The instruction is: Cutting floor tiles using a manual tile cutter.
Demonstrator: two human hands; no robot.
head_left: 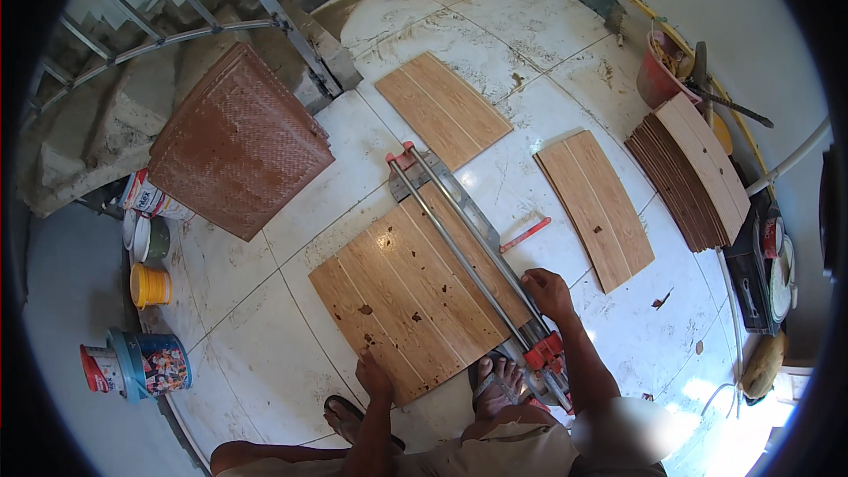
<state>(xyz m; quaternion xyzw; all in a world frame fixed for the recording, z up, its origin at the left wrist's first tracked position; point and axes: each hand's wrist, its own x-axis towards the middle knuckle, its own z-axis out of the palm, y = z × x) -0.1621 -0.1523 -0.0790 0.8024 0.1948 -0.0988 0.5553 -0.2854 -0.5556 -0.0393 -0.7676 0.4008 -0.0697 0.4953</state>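
Note:
A square wood-look floor tile [397, 287] lies flat on a manual tile cutter, with brown crumbs scattered over its plank-patterned face. The cutter [457, 252] has two metal rails that cross the tile near its right side, red end pieces and a red sliding carriage [543, 352] at the near end. My left hand [375, 378] is closed on the tile's near-left edge. Beside the right rail, my right hand [549, 294] has its fingers curled in; what they grip is hidden. A loose red handle-like bar [525, 235] rests on the floor just beyond this hand.
Cut wood-look tile pieces [444, 110] [596, 212] lie beyond and to the right. At far right stands a tile stack [698, 168] near a red bucket [664, 71]. Brown-backed tiles [238, 141] lean by the stairs; paint buckets [163, 365] line the left wall.

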